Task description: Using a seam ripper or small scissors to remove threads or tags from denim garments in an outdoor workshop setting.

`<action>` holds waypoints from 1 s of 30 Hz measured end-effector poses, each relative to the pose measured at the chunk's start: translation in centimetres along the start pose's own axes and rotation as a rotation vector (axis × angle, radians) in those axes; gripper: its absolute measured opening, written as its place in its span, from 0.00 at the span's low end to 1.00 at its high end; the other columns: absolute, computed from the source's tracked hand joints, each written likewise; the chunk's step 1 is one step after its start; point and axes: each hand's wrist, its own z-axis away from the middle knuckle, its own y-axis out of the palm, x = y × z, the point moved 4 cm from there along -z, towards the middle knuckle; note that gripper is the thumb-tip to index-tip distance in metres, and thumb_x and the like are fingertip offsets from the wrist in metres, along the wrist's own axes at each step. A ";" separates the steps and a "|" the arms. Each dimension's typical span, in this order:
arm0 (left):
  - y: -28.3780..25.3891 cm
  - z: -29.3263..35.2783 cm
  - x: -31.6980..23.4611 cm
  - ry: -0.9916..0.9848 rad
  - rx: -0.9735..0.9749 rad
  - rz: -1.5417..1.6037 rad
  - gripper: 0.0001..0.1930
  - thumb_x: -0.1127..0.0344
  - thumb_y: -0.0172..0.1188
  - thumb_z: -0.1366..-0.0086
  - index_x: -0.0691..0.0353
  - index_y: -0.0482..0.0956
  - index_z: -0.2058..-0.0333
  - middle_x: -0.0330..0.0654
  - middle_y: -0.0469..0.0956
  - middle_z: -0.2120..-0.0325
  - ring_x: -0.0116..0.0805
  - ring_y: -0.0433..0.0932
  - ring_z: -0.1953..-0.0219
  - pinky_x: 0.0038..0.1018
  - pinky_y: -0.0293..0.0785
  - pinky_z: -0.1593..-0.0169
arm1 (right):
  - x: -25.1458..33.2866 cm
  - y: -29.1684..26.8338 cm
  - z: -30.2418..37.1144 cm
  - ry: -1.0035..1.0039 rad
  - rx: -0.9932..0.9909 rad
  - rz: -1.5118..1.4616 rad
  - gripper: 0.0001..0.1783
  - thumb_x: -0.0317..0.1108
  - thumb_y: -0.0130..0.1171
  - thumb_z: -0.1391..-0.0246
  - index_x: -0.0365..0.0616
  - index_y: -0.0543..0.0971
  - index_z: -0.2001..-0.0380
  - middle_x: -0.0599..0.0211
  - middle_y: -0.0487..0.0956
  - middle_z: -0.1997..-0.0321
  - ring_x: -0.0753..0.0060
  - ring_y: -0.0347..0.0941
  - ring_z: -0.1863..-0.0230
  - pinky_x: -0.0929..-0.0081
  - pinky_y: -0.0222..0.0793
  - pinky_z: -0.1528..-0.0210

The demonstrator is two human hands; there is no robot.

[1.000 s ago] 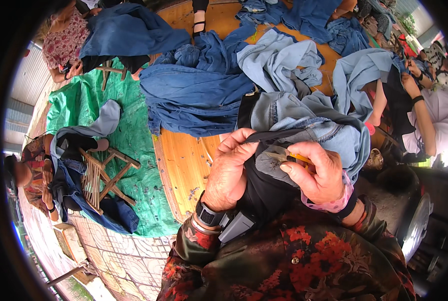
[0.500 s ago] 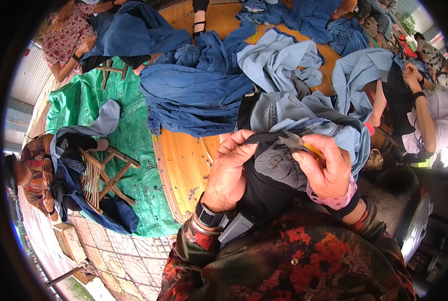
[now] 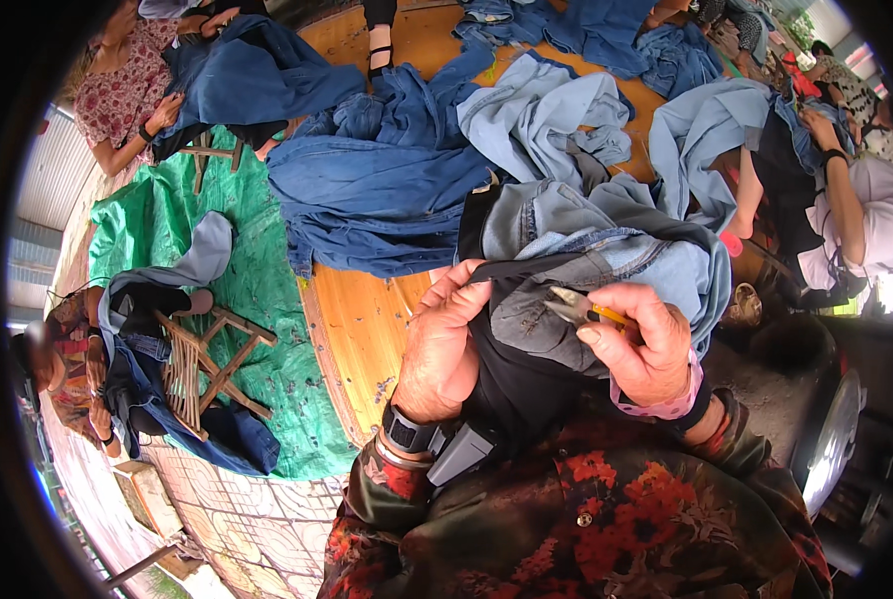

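My right hand [image 3: 646, 339] is closed around small pliers or nippers [image 3: 572, 306] with metal jaws and a yellow handle. Their tip lies over a grey patch of cloth [image 3: 531, 324] on a garment gathered in my lap. With thumb and fingers pinched, my left hand [image 3: 438, 344] holds the edge of that garment's black cloth [image 3: 526, 384]. Just beyond my hands, light-blue denim [image 3: 606, 225] is heaped up and runs into the dark cloth. Whether it all belongs to one garment I cannot tell.
Ahead, dark-blue jeans [image 3: 381, 205] and pale denim [image 3: 541, 110] cover much of a wooden board [image 3: 366, 329]. A green tarp [image 3: 277, 399] with a folding wooden stool [image 3: 212, 369] lies left. Co-workers sit around with denim. A round metal lid [image 3: 831, 444] stands right.
My right hand has drawn the tool slightly down, away from the pinched edge and onto the grey cloth. My left hand keeps its pinch. The whole view has shifted a little.
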 end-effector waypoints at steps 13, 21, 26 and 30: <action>0.0 0.8 -1.3 0.130 0.082 -0.131 0.09 0.72 0.57 0.43 0.64 0.74 0.63 0.38 0.76 0.65 0.27 0.72 0.61 0.23 0.66 0.51 | -3.5 -3.9 0.7 0.178 -0.107 -0.147 0.19 0.27 0.66 0.58 0.41 0.71 0.61 0.73 0.72 0.77 0.89 0.63 0.77 0.87 0.60 0.73; 1.5 2.8 -3.0 0.343 0.080 -0.361 0.05 0.71 0.57 0.43 0.63 0.73 0.68 0.33 0.73 0.70 0.22 0.69 0.66 0.19 0.63 0.56 | -3.0 -5.5 -0.8 0.097 -0.193 0.044 0.11 0.29 0.61 0.53 0.38 0.72 0.66 0.67 0.73 0.78 0.80 0.68 0.76 0.83 0.64 0.72; 2.4 3.9 -3.8 0.281 0.127 -0.623 0.11 0.73 0.59 0.44 0.64 0.72 0.61 0.36 0.74 0.66 0.23 0.71 0.62 0.20 0.65 0.55 | -2.3 -4.1 -1.4 -0.017 -0.082 0.101 0.14 0.36 0.61 0.53 0.43 0.72 0.65 0.63 0.76 0.76 0.64 0.76 0.74 0.76 0.69 0.71; 6.1 4.8 -5.8 0.635 0.137 -1.470 0.14 0.68 0.60 0.44 0.64 0.73 0.58 0.44 0.75 0.66 0.34 0.74 0.63 0.25 0.67 0.56 | -2.3 -3.2 -1.0 0.002 -0.009 0.138 0.14 0.40 0.60 0.53 0.47 0.71 0.66 0.63 0.77 0.75 0.60 0.75 0.74 0.72 0.69 0.73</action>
